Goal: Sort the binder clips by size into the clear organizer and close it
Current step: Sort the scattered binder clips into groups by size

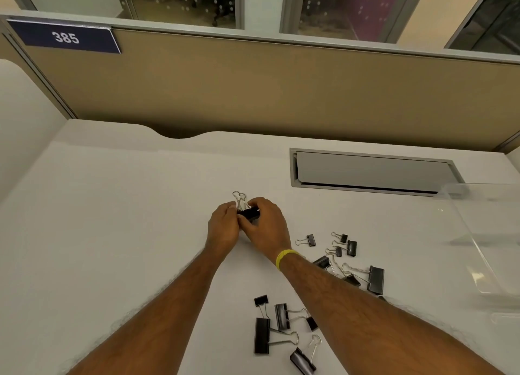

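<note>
A black binder clip [250, 213] with silver wire handles sits between my two hands at the middle of the white desk [112, 219]. My left hand [223, 228] and my right hand [266, 224] both hold it, fingers curled round it, handles sticking up to the far left. Several black binder clips of different sizes lie loose on the desk: a group [351, 262] to the right of my right forearm and another group [278, 326] between my forearms near the front. The clear organizer [484, 242] stands at the right edge, partly cut off.
A grey cable hatch [371, 172] is set into the desk at the back right. A tan partition wall [253, 87] with a blue "385" sign [66, 36] closes off the back. The left half of the desk is bare white surface.
</note>
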`<state>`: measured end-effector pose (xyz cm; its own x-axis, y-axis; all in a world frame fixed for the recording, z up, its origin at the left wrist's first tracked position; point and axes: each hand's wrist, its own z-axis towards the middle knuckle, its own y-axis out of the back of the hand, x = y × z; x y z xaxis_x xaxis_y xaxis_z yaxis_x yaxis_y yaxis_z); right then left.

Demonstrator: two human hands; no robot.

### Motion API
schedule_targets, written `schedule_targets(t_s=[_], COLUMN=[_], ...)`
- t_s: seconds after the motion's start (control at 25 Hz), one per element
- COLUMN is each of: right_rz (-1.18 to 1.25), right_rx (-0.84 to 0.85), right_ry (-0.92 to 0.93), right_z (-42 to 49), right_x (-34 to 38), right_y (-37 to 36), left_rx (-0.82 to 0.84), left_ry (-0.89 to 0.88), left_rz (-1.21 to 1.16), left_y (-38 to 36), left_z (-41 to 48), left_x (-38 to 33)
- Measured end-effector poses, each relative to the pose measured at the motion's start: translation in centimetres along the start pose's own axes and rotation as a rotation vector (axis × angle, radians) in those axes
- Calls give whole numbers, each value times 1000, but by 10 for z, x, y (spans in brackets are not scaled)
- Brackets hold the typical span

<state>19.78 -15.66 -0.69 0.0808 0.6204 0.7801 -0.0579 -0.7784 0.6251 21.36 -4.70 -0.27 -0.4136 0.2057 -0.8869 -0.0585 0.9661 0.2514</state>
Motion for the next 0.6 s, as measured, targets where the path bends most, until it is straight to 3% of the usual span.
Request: schedule_targets(t_s=[0.24,0.6], right_rz=[-65,-133], right_rx=[-77,-64], right_ry=[-22,20], right_z=[18,18], right_x=[-12,-15], right_y=[-5,-11], left_rx=[-60,-65], left_ry=[-210,-391], left_rz=[338,406], left_y=[10,18], left_z=[15,17], left_x=[-2,32])
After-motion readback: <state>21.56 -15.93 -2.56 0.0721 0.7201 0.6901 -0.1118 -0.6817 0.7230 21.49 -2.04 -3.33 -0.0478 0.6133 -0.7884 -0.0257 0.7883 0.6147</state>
